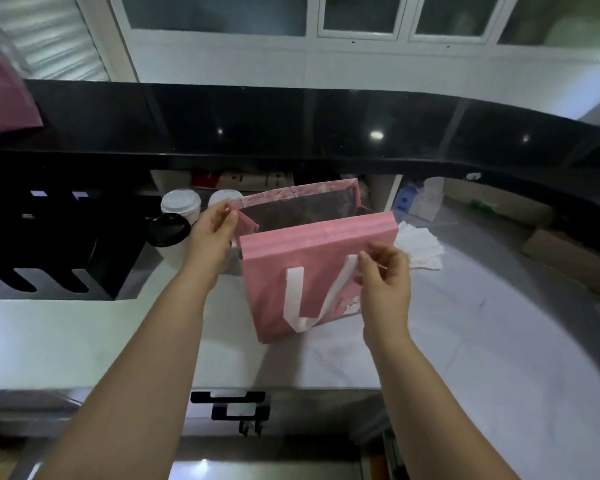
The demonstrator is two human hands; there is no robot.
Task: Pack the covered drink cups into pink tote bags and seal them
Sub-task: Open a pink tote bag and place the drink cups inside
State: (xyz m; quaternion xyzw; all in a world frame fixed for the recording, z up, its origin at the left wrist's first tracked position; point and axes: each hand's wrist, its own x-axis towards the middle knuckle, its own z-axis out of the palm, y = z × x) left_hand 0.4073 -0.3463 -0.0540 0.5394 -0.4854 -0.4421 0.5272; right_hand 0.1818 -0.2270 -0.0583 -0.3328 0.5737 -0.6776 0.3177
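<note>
So the pink fabric tote bag (pixel 312 271) is standing upright on the white countertop (pixel 465 341), mouth wide open, dark lining showing inside. The left hand (pixel 215 230) pinches the bag's top rim at its 10 o'clock corner. The right hand (pixel 385 275) pinches the white strap handle (pixel 294 292) on the near panel, over at the bag's 3 o'clock side. Two white paper cups with white lids (pixel 181 206) sit at 10 o'clock from the bag, just behind the left hand, with a round black lid (pixel 168 232) right in front of them. A fanned stack of white paper napkins (pixel 420 247) lies at 2 o'clock, just beside the bag. A glossy black ledge (pixel 291 126) runs across at 12.
</note>
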